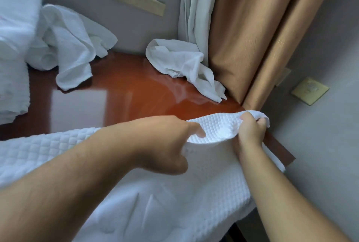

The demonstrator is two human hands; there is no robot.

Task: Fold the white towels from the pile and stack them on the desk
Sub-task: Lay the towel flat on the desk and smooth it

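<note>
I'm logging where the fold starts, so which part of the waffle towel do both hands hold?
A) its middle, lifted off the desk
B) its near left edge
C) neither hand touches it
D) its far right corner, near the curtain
D: the left hand and right hand both pinch the towel at its far right corner, beside the tan curtain.

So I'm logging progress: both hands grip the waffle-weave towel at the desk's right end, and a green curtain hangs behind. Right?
Not quite. In the head view the curtain is tan, not green. The left hand and right hand do grip the waffle-weave towel at the desk's right end.
</note>
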